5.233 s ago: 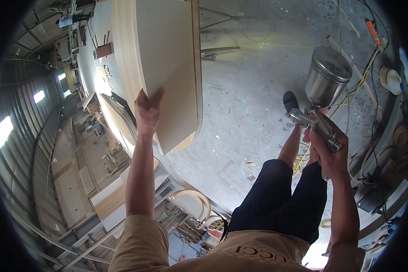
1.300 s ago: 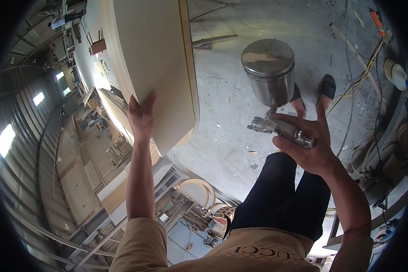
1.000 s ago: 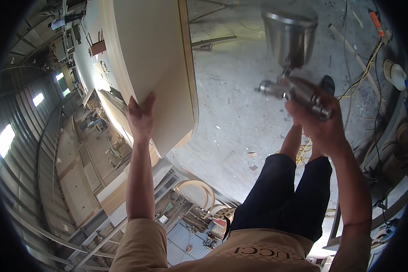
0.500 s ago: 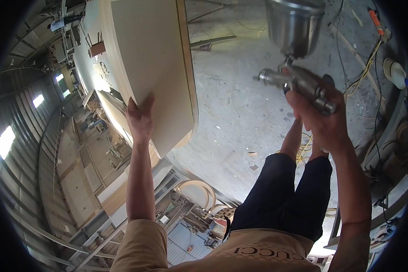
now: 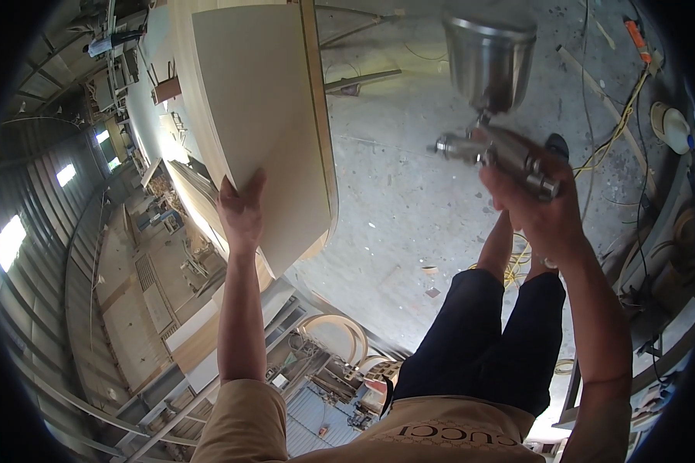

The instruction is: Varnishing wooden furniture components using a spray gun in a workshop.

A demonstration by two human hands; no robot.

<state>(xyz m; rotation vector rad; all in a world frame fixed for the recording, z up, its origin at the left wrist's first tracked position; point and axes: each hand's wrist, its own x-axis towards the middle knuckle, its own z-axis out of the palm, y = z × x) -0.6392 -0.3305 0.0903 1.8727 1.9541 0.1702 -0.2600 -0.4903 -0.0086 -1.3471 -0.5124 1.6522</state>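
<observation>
My left hand [image 5: 241, 218] is closed on the left edge of a thin off-white sheet [image 5: 259, 100], thumb on its face. The sheet lies on a larger wooden board [image 5: 181, 31], whose pale edges show beyond it; the sheet's near corner overhangs. In my right hand [image 5: 547, 212], raised over the floor, is a metal spray gun [image 5: 502, 158] with my fingers wrapped around its grip. Its nozzle points left, toward the board. A steel paint cup [image 5: 490, 69] sits on top of the gun, slightly blurred; its contents are hidden.
Dark metal bars [image 5: 363, 80] jut out at the board's right side. Along the right lie a yellow hose [image 5: 624, 123], an orange-handled tool [image 5: 638, 40] and a white jug [image 5: 676, 129]. Round wooden rings [image 5: 351, 328] stand near my left side. A person [image 5: 104, 42] is far off at upper left.
The off-white sheet has slid slightly toward me, my left hand moving with it; its far edge now shows. The spray gun in my right hand has shifted a little left and nearer.
</observation>
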